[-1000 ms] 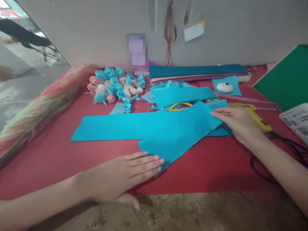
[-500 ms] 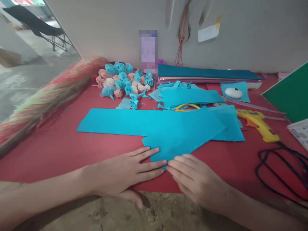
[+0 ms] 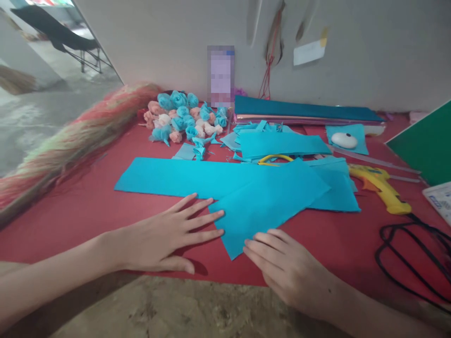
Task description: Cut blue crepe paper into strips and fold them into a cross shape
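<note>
A rectangular sheet of blue crepe paper point(image 3: 268, 195) lies slanted over a longer blue strip point(image 3: 169, 177) on the red tabletop. My left hand point(image 3: 165, 234) rests flat with fingers spread, its fingertips touching the sheet's left edge. At the sheet's near edge, my right hand point(image 3: 285, 267) has its fingers bent and pressed together over the paper; its thumb is hidden underneath. Beyond the sheet, yellow scissor handles point(image 3: 276, 157) stick out from under folded blue paper point(image 3: 282, 143).
Paper roses point(image 3: 183, 117) in blue, pink and white are heaped at the back left. To the right lie a yellow glue gun point(image 3: 384, 188) with a black cord point(image 3: 391, 258), and a white oval object point(image 3: 344, 140). Rolled paper point(image 3: 303, 110) lies along the wall.
My left hand has slid left and spread its fingers, uncovering the sheet's near corner. My right hand has stayed almost in place at the near edge.
</note>
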Demonstrator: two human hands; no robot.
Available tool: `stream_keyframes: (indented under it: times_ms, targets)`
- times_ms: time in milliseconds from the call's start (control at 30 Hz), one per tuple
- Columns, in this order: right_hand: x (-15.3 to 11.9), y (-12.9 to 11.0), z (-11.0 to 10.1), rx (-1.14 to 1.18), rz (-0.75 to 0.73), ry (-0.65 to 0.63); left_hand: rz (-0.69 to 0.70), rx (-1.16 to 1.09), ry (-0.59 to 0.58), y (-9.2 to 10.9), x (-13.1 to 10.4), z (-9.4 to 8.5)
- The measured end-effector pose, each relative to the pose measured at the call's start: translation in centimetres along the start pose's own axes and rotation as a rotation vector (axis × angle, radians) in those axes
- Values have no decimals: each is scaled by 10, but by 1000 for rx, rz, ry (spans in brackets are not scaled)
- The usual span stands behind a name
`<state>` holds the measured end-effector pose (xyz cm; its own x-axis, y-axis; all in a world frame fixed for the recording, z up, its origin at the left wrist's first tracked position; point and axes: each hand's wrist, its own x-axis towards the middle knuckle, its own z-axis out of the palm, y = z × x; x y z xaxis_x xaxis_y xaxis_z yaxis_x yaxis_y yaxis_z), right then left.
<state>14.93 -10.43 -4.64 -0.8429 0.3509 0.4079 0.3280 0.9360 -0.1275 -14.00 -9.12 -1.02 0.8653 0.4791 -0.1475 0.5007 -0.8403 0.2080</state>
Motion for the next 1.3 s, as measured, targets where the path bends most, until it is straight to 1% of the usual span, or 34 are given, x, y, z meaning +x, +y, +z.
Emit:
stream_keyframes:
  times_ms: [67,100,167,233,267,333,433,500,567,733,833,933,1000,1100,1167,1200,1233,1267,1300]
  targets:
    - [1,0,-3,32,5,4,-27,44,46,0,-5,0]
    - [2,0,-6,57,5,5,-48,68,95,1,-7,0]
    - [4,0,-11,123,0,-6,-71,98,235,3,-8,0]
    - [5,1,-16,201,-12,-33,-23,93,337,7,-4,1]
    - [5,1,-18,240,-23,-56,20,81,356,10,-1,2]
    - [5,2,-20,300,-38,-119,100,71,347,16,6,3]
    - [4,0,-18,299,-29,-181,169,152,340,21,16,4]
    - [4,-3,-15,250,-15,-166,201,218,334,22,21,3]
    - [4,-7,-10,191,-5,-106,195,218,337,22,25,0]
    - [9,-18,3,-36,85,166,67,37,422,30,34,-8]
    - [12,-19,2,-112,125,230,-2,-94,458,39,38,-12]
    - [15,-17,-10,-11,157,254,-64,-247,497,44,38,-15]
    - [16,-17,-20,97,190,249,-74,-347,515,44,38,-15]
    - [15,-21,-32,258,231,304,-13,-488,500,42,39,-13]
    - [14,-26,-35,356,280,356,23,-597,467,42,41,-13]
    - [13,-28,-35,397,312,368,16,-658,450,42,42,-14]
    - [12,-30,-35,435,347,372,-22,-721,432,41,42,-14]
    - [10,-31,-34,468,385,371,-94,-789,415,40,42,-15]
    - [8,-32,-34,492,426,369,-197,-865,403,38,41,-15]
